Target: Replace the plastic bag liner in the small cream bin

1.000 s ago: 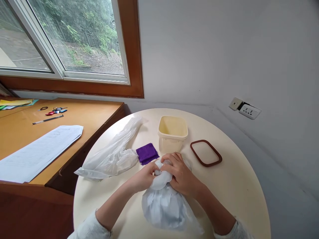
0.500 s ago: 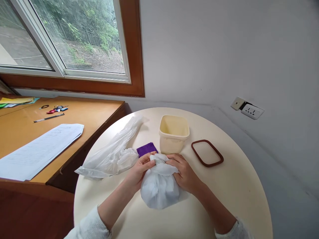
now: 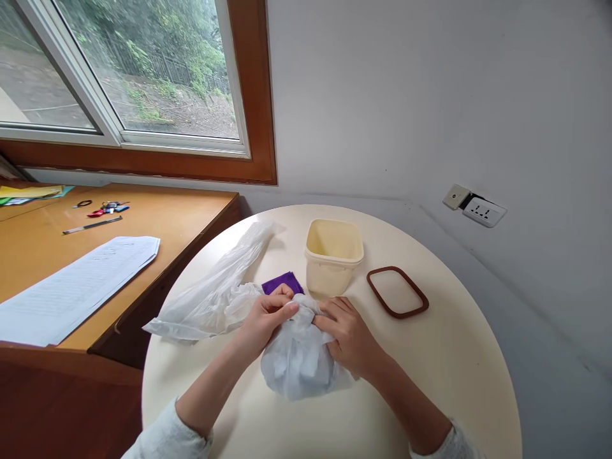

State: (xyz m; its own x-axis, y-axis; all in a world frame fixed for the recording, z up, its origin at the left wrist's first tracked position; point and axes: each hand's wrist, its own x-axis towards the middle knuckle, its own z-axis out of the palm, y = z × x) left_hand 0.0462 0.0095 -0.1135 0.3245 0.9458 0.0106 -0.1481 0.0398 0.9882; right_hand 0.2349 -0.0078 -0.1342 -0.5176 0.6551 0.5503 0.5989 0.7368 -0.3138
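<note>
A bulging bag of thin white translucent plastic [image 3: 301, 366], soft, crinkled and rounded at its base, is on the near side of a cream plastic tub [image 3: 329, 278]; its gathered neck points towards the tub, its long axis running roughly near to far; whether its base rests on the table [image 3: 454, 382] is hard to tell; the left hand [image 3: 268, 319] pinches the neck between thumb and curled fingers, while the right hand [image 3: 351, 335] grasps the neck's other side, fingers bent, back upward; both forearms slant inward from pale sleeves [image 3: 174, 433]. The tub is smooth, round-cornered, its mouth facing up; left of it lie a folded purple cloth [image 3: 282, 281] and, farther left, a long, wrinkled white plastic bag [image 3: 205, 303]; right of it lies a flat brown rounded frame [image 3: 406, 314]; well left of the tub, papers [image 3: 81, 287] lie on a wooden desk [image 3: 191, 210].
</note>
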